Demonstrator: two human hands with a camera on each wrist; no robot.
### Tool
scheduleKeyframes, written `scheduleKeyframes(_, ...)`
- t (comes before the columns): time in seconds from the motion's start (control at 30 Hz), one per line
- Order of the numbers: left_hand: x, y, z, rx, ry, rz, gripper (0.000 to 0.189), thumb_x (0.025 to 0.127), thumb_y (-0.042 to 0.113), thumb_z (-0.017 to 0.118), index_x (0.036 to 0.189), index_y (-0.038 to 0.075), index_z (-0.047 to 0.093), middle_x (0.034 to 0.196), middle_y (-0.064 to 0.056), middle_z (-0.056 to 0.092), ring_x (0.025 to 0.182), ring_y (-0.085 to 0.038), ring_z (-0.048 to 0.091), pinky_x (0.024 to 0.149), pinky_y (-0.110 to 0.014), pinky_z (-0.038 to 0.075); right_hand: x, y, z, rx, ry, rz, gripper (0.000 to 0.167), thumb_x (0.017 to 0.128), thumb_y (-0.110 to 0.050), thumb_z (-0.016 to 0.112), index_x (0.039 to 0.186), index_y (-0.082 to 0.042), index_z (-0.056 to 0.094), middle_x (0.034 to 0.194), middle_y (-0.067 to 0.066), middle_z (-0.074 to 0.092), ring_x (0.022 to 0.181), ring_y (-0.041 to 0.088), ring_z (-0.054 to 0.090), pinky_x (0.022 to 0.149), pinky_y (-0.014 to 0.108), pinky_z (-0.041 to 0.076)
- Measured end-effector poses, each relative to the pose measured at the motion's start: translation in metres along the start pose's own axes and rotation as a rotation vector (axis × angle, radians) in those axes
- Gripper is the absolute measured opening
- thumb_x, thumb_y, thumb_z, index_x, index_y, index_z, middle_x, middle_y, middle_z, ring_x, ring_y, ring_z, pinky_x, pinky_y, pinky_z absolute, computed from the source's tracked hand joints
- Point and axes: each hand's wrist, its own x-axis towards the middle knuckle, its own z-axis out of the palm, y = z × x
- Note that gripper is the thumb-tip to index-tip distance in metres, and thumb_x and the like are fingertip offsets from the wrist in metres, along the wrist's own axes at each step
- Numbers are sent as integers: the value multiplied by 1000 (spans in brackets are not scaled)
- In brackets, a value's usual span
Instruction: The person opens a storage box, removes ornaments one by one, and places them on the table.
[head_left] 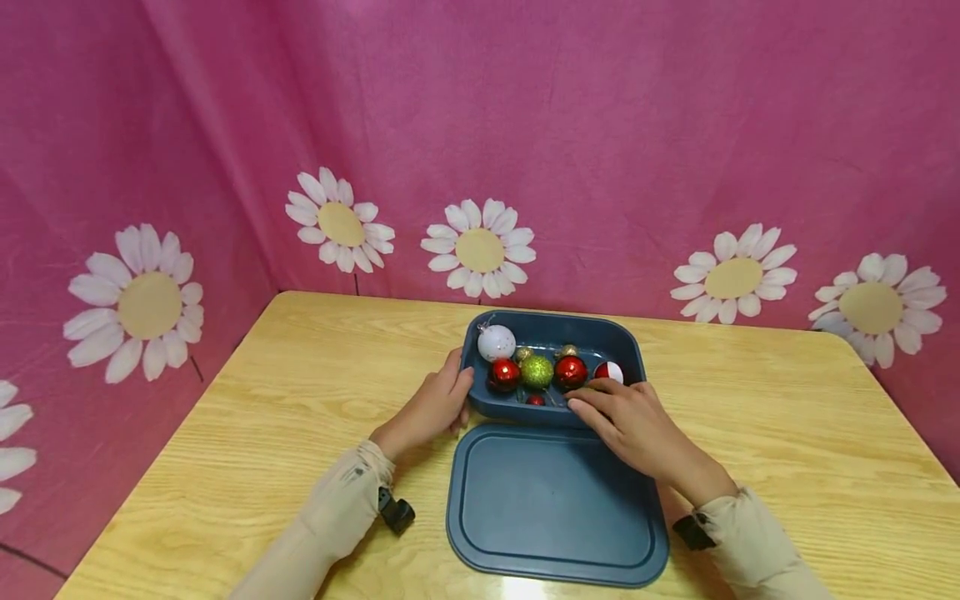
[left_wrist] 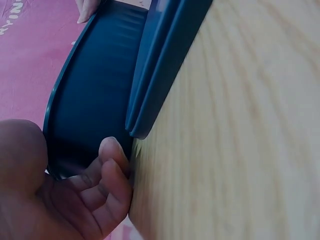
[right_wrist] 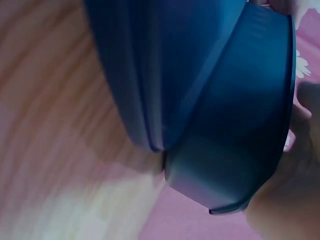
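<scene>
The left hand (head_left: 435,403) has its fingers clamped on the left end of the box (head_left: 585,333), on the bench (head_left: 772,400) beyond the lid (head_left: 555,508), and should steady it while the right hand (head_left: 633,421), hold undeterminable, works gently beside the baubles (head_left: 536,372).

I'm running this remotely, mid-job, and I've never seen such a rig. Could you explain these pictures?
There is no machine here: you're seeing a person's bare left hand and right hand. The wide picture comes from a head camera looking forward and down; the two close ones come from cameras worn on each wrist. On the wooden table sit a blue-grey box and, nearer the person, a flat lid-like panel. Inside the box are a white ball, a green ball, red balls and other ornaments. The left hand touches the box's left end; the right reaches over its near rim, but whether it holds anything is hidden.
</scene>
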Motion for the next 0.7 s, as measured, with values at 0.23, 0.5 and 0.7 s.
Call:
scheduleKeyframes(0.23,-2,3,-2,-68,-43,-55,36,110,27,36,140,9,36,65,-10,60,46,-20,56,46,-32,52,1,4,-3,179,28,57,34,105,-32,50,132,-14,60,128,8,61,118,28,54,91,50,35)
scheduleKeyframes(0.5,-1,-11,-10,-248,-174,-101,45,107,43,42,137,10,40,69,-11,62,49,-16,56,45,-28,50,2,9,-5,257,45,45,32,100,-26,63,130,-16,60,112,-1,63,89,15,52,81,40,34)
scheduleKeyframes(0.7,0,-18,-16,-341,-232,-112,60,103,54,45,147,15,34,72,-11,64,53,-16,58,48,-28,52,2,11,-6,278,44,28,30,99,-24,64,128,-14,62,111,-2,65,85,14,54,80,39,36)
